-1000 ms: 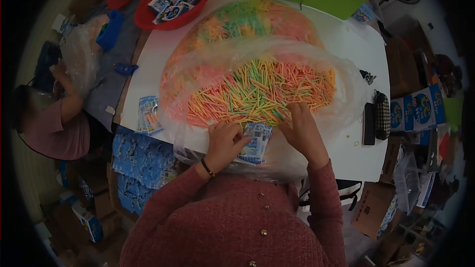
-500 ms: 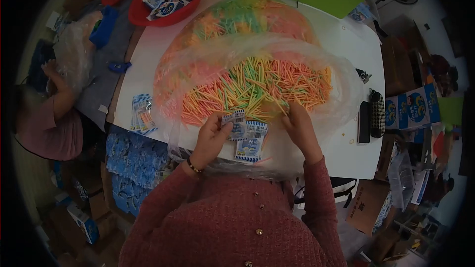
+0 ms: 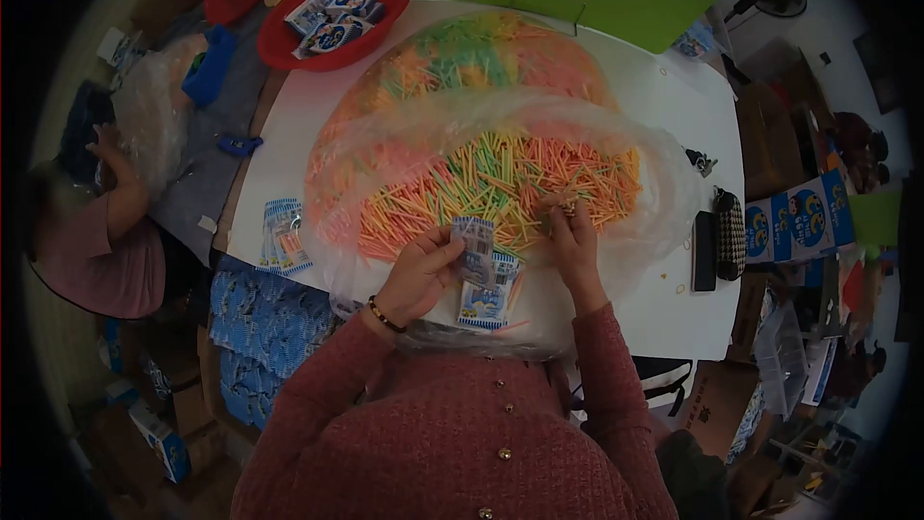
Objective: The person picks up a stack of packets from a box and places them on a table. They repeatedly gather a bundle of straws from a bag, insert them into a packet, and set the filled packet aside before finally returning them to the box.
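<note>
A small blue-and-white packet (image 3: 474,248) is pinched between the thumb and fingers of my left hand (image 3: 419,274). My right hand (image 3: 575,250) is at the front right of a heap of thin coloured sticks (image 3: 491,178), its fingers pressed together; what they hold is too small to make out. The sticks lie in a large open clear plastic bag (image 3: 664,159). Another printed packet (image 3: 484,303) lies on the bag's front part, just below the held one, with a few loose sticks beside it.
White table (image 3: 279,135); more packets (image 3: 283,236) at its left. A red basin (image 3: 385,10) with packets stands back left. A black case (image 3: 705,250) and checkered pouch (image 3: 731,236) lie right. Another person (image 3: 101,241) sits at the far left. Blue packets (image 3: 265,337) fill a box below.
My right hand has moved onto the sticks, fingers now closer together. The packet in my left hand is turned more upright. The whole view has shifted slightly.
</note>
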Available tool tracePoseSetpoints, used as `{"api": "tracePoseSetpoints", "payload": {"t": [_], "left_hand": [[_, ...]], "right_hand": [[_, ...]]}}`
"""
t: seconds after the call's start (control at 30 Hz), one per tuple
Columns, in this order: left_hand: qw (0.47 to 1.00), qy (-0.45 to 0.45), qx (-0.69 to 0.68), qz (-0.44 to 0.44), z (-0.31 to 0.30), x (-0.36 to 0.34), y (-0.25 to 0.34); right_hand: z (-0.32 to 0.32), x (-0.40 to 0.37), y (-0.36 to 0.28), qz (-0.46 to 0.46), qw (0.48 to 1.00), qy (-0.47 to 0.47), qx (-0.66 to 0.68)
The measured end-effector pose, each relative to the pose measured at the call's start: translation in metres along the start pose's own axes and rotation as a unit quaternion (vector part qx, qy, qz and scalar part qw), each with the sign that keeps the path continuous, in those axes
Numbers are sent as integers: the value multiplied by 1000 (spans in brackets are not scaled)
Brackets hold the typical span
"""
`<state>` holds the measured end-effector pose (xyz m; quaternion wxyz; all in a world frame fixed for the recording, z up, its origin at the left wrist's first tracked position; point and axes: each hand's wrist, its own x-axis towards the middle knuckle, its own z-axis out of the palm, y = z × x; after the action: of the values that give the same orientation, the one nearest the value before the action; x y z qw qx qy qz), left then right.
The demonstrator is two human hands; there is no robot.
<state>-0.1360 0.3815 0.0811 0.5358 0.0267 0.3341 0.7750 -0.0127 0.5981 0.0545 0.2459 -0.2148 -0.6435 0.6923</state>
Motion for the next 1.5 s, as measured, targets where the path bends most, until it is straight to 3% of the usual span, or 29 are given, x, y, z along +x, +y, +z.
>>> {"api": "tracePoseSetpoints", "payload": {"t": [0.13, 0.17, 0.2, 0.23, 0.3, 0.33, 0.4, 0.43, 0.53, 0.57, 0.6, 0.63, 0.7, 0.83, 0.9, 0.93, 1.0, 1.03, 1.1, 1.23, 1.3, 1.33, 1.4, 1.43, 1.5], "left_hand": [[997, -39, -39, -58, 13, -1, 11], [998, -24, -33, -55, 13, 2, 7], [998, -9, -26, -52, 14, 3, 5], [998, -11, -25, -53, 15, 4, 3], [986, -29, -150, -70, 17, 4, 0], [986, -31, -151, -69, 16, 5, -2], [979, -26, -184, -87, 13, 4, -5], [979, -26, -184, -86, 12, 2, -6], [980, -18, -173, -99, 9, -3, -5], [985, -14, -146, -90, 6, -3, -6], [989, -11, -119, -82, 5, -4, -5], [990, -11, -117, -82, 6, -5, -5], [990, 4, -113, -79, 12, -4, -3], [995, 9, -76, -63, 12, -5, -2], [998, 24, -53, -31, 7, -6, 0], [998, 23, -54, -25, 4, -6, 2], [999, 31, -14, 27, -2, -6, 5], [999, 32, -15, 29, -4, -4, 5], [999, 31, -12, 15, -7, 0, 8], [999, 16, -5, 32, 0, 9, 7], [998, 22, 50, 27, -10, 12, 2], [998, 23, 49, 26, -14, 12, 1], [998, 1, 50, 34, -13, 12, 2], [998, 1, 49, 32, -11, 12, 2], [999, 30, 14, 34, 0, 7, 7]], "right_hand": [[-3, -1, 0, 27, 999, -5, 19], [-4, -2, 0, -61, 986, -48, -150], [-4, -2, 0, -146, 934, -88, -314], [-4, -2, 1, -146, 934, -86, -315], [-1, -2, -8, 54, 991, -54, -112], [-1, 1, -14, 52, 991, -54, -113], [-3, 10, -21, 88, 982, 58, 155], [-8, 14, -20, 88, 982, 57, 155], [-15, 26, -22, 63, 993, 49, 84], [-6, 29, -36, 9, 992, 29, -126], [2, 31, -43, -46, 943, 9, -330], [8, 33, -42, -47, 944, 10, -328], [22, 36, -39, -101, 864, -85, -485], [33, 42, -23, -66, 846, -74, -523], [24, 48, -22, -219, 810, -59, -541], [22, 50, -20, -224, 809, -61, -540], [24, 46, -33, -69, 952, -76, -288], [26, 45, -31, -70, 952, -79, -289], [31, 40, -23, -39, 998, -23, 38], [37, 30, 1, -36, 998, -42, 32], [37, 23, -6, -178, 949, -50, -257], [36, 23, -10, -176, 949, -50, -257], [34, 28, -21, 43, 993, -13, -105], [32, 35, -22, 44, 993, -11, -105], [28, 54, -24, 106, 993, 13, 60]]}}
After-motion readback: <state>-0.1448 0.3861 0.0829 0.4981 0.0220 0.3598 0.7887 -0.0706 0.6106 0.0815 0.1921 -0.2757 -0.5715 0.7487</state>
